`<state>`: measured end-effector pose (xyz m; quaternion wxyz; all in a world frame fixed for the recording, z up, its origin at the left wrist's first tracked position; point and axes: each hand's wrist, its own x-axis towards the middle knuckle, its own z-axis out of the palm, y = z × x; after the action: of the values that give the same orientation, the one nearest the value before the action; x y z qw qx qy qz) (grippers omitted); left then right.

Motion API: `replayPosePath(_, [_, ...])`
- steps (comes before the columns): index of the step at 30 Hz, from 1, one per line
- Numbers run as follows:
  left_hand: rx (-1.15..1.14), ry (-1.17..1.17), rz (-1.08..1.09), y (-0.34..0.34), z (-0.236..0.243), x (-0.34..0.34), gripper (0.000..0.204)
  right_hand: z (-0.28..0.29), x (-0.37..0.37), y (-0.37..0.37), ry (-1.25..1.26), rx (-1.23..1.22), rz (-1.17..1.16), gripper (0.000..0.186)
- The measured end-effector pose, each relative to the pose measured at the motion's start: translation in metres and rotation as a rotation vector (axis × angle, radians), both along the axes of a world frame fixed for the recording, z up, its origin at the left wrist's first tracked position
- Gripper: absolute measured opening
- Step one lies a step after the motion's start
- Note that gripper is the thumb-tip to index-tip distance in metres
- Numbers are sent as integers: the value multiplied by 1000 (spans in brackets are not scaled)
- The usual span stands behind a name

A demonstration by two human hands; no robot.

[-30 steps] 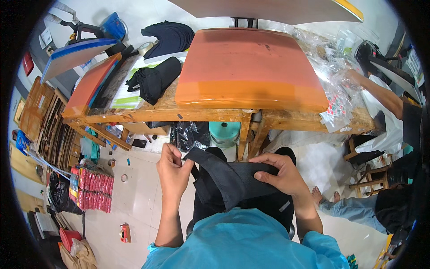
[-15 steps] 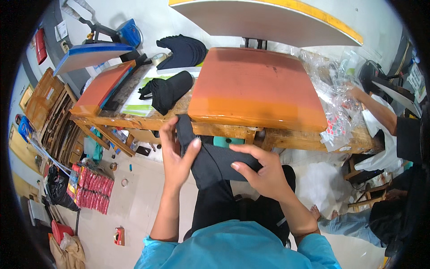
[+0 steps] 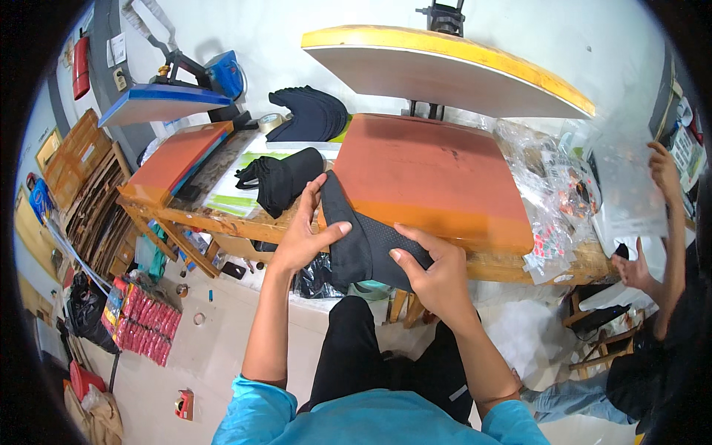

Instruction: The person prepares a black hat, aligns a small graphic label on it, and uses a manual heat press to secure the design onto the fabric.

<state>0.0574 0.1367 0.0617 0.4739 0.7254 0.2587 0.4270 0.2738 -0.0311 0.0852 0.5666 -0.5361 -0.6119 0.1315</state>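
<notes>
A folded black fabric piece with a finely dotted patch is stretched between my two hands, in front of the near edge of an orange heat press pad. My left hand grips its left side, thumb on the front and fingers behind. At its right end, my right hand pinches it between thumb and fingers. Above the pad stands the raised white press plate with a yellow edge. Left of the pad lies a rolled bundle of black fabric, with a fanned stack of dark pieces behind.
A smaller press with a blue-edged plate stands at the left of the wooden bench. Crumpled clear plastic covers the bench's right end. A co-worker's hand is there. Red packs lie on the floor at left.
The fabric, in both my hands, now overlaps the pad's front edge in view. My view has shifted, showing more of the raised plate. The co-worker now holds up a clear plastic bag.
</notes>
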Motion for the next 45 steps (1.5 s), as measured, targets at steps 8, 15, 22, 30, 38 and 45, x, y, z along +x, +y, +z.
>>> replayPosePath(8, [90, 87, 40, -3, -5, 0, 127, 20, -22, -21, -517, -33, -371, 47])
replayPosePath(15, [113, 28, -59, 6, -11, -3, 128, 29, -38, 54, -904, 249, -7, 49])
replayPosePath(22, [106, -45, -111, -1, -8, -7, 114, 14, -31, 69, -859, 218, 84, 41])
replayPosePath(30, [64, -126, 11, -22, -13, 6, 69, 24, -21, 60, -913, 220, 169, 37])
replayPosePath(38, [162, -20, 62, -14, -17, 3, 76, 27, -12, 63, -794, 143, 262, 36])
replayPosePath(45, [127, -12, 102, -22, -5, 9, 80, 30, -16, 65, -697, 28, 188, 32])
